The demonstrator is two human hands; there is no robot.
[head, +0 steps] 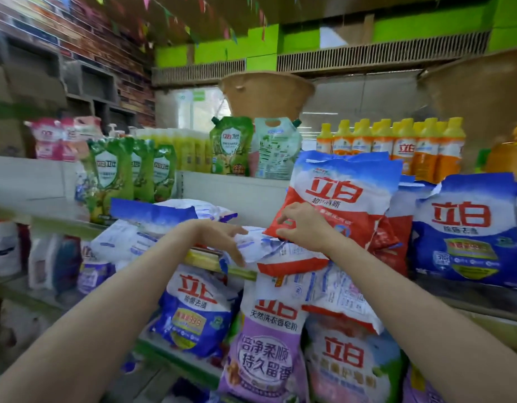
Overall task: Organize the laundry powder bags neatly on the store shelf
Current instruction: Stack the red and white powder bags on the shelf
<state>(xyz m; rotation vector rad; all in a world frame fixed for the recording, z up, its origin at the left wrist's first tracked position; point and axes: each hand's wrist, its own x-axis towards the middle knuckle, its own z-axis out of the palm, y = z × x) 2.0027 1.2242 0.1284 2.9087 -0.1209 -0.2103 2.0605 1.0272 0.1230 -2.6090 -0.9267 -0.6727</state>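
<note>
Right hand (pixel 302 225) pinches lower left corner of red-and-white plastic laundry powder bag (pixel 338 196), bag upright, tilted, on middle shelf. Left hand (pixel 222 237) with fingers spread and relaxed, fingertips touching white flat-lying powder bag (pixel 268 245) heaped at shelf edge (pixel 204 261). Blue-and-white powder bag (pixel 466 237) stands right of red one, just beside. More flat white bags (pixel 152 228) pile left. Purple powder bag (pixel 266 353) and blue bag (pixel 193 312) crowd lower shelf. Green spouted pouches (pixel 229 145) and orange-yellow bottles (pixel 396 144) line top shelf.

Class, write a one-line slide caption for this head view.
Right hand grips an upright red bag while the left hand touches flat-lying bags.
</note>
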